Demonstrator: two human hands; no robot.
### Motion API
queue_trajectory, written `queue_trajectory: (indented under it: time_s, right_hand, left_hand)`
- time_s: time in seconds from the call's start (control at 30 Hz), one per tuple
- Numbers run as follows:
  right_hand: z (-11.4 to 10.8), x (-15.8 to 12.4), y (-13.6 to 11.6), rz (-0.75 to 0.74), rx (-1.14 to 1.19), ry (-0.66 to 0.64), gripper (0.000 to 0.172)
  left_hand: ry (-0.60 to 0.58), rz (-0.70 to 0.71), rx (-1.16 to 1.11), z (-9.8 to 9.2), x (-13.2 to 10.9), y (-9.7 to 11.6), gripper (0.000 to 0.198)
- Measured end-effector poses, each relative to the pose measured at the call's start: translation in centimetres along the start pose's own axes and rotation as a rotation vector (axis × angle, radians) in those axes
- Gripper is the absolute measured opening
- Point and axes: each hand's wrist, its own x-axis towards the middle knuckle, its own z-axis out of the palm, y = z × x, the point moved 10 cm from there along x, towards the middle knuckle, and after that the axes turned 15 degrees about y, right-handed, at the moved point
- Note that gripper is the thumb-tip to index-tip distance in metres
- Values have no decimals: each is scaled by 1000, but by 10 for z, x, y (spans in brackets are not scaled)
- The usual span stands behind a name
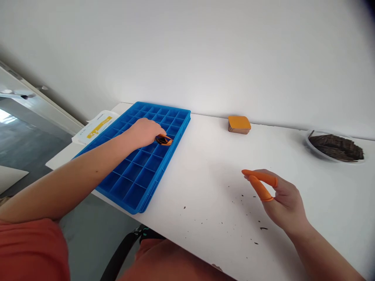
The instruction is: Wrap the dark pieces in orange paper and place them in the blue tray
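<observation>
Grasps orange-and-dark bundle [164,140] in left hand [145,132] over blue tray [126,190] — nine o'clock | pinches right hand [284,203], thumb to finger in orange caps [260,190] — four o'clock

Two hands: one left hand [145,133], one right hand [283,200] wearing two orange finger covers [260,189]. Left of centre, at least one blue tray [165,165], one orange-and-black piece [164,139], one white container [95,128]. Right half: one orange-topped stack [239,123], one bowl [313,150] of uncountable dark strips [336,148].

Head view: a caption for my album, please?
Left hand with small orange-edged piece at blue compartment tray; right hand wearing orange finger covers.
</observation>
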Motion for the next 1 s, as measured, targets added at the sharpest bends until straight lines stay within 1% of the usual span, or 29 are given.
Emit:
queue_trajectory:
  time_s: [0.1, 0.17, 0.3, 0.43, 0.57, 0.67, 0.73, 0.83, 1.0]
  right_hand:
    - [0, 0, -1, 5, -2, -7, 18]
    - [-1, 0, -2, 10, -8, -6, 18]
    - [-1, 0, -4, -1, -5, -7, 18]
    - [-1, 0, -7, -23, 2, -11, 18]
    - [-2, 0, -10, -20, -5, -8, 20]
    - [-2, 0, -10, -18, -4, -8, 21]
    - [-3, 0, -9, -24, -3, -7, 21]
    - [-3, -1, -10, -44, 2, -11, 20]
    - [-3, -1, -11, -47, -8, -17, 20]
  left_hand:
    - [-98, 31, 212, 6, -7, 6, 40]
    - [-106, 30, 247, 6, -9, 9, 43]
    - [-148, 36, 165, 11, -13, 14, 43]
    - [-212, -8, 63, 15, -17, 13, 46]
    - [-208, -23, -57, 18, -18, 15, 46]
    - [-200, -3, -79, 20, -16, 18, 50]
    - [-200, 35, -38, 21, -14, 22, 45]
    - [-214, 55, 53, 19, -8, 28, 32]
    - [-220, 112, 154, 22, 2, 41, 22]
